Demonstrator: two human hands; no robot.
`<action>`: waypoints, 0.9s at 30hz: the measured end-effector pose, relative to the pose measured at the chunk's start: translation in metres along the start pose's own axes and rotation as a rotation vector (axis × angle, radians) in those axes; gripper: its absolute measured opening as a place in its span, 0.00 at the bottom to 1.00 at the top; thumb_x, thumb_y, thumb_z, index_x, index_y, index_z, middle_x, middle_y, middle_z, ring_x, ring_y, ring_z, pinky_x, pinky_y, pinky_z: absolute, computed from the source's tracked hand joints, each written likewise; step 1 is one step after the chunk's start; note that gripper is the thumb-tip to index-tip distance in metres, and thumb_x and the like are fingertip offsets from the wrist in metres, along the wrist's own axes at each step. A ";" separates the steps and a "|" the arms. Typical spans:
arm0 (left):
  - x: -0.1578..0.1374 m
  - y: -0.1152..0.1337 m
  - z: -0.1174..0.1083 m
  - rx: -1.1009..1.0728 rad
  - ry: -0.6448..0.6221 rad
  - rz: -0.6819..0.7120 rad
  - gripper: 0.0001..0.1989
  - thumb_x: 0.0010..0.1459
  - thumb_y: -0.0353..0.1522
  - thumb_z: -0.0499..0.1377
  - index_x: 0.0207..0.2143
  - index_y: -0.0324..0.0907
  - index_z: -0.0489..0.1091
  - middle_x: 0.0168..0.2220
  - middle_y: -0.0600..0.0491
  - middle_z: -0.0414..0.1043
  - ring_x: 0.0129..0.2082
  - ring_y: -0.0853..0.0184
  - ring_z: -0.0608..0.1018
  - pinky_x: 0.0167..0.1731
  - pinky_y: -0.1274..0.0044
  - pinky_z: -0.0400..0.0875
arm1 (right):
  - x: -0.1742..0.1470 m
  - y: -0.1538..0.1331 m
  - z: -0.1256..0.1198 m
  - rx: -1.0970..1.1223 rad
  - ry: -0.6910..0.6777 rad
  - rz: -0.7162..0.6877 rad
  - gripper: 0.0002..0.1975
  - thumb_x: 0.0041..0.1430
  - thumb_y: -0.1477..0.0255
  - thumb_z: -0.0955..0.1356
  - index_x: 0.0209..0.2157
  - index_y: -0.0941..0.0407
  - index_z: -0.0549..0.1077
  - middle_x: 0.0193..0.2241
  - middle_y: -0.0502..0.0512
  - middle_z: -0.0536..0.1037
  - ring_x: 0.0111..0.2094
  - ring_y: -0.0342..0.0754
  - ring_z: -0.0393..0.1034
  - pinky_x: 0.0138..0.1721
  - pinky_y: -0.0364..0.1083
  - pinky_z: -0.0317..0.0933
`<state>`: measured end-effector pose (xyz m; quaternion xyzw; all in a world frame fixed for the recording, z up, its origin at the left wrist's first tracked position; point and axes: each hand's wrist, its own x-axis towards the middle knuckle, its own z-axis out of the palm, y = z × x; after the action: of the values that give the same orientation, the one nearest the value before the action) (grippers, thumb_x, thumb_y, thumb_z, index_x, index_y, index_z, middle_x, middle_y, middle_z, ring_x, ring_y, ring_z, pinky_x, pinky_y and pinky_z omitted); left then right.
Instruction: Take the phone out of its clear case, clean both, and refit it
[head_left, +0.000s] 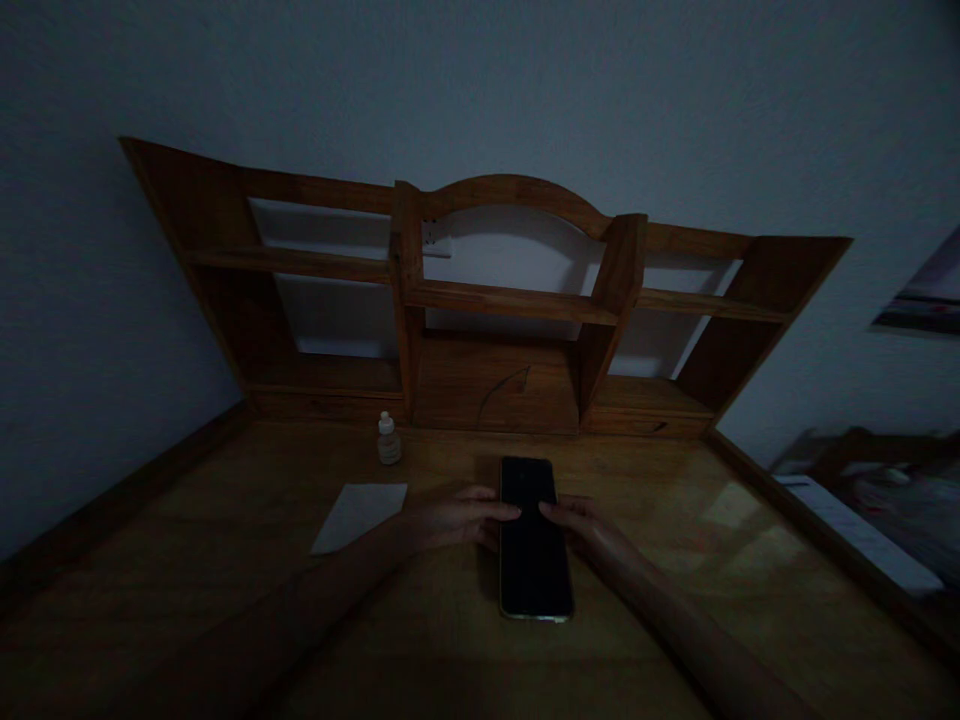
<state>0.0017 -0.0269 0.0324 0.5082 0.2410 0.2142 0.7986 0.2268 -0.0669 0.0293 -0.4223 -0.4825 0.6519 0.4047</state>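
Note:
A dark smartphone with a pale edge is held between both hands over the wooden desk. My left hand grips its left side, thumb lying over the black face and fingers partly hidden behind it. On the opposite side my right hand grips the phone, with its thumb on the face and the other fingers mostly out of sight. A white sheet of paper lies on the desk beyond my left forearm. Behind the paper stands a small clear bottle with a white cap.
A wooden shelf unit with several compartments rises along the desk's back edge. A thin cable shows in its middle. A white power socket is seen through the upper opening. White sheets lie past the desk's right edge.

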 end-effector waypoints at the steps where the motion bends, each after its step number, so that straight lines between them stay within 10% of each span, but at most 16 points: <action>1: 0.000 0.000 0.000 0.021 -0.007 -0.002 0.15 0.55 0.37 0.66 0.41 0.37 0.75 0.42 0.44 0.73 0.39 0.64 0.76 0.39 0.76 0.71 | -0.001 0.000 0.000 -0.020 -0.021 -0.011 0.15 0.52 0.61 0.73 0.34 0.60 0.79 0.33 0.57 0.80 0.33 0.48 0.73 0.38 0.47 0.63; 27: 0.008 -0.012 -0.015 0.072 -0.055 -0.040 0.21 0.57 0.43 0.63 0.43 0.32 0.74 0.42 0.41 0.73 0.38 0.62 0.76 0.41 0.73 0.70 | 0.003 0.008 -0.008 -0.143 0.023 -0.021 0.21 0.56 0.55 0.69 0.28 0.61 0.78 0.25 0.56 0.77 0.25 0.46 0.66 0.28 0.44 0.56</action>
<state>0.0003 -0.0161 0.0147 0.5373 0.2367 0.1755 0.7902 0.2324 -0.0633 0.0196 -0.4524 -0.5278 0.6065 0.3859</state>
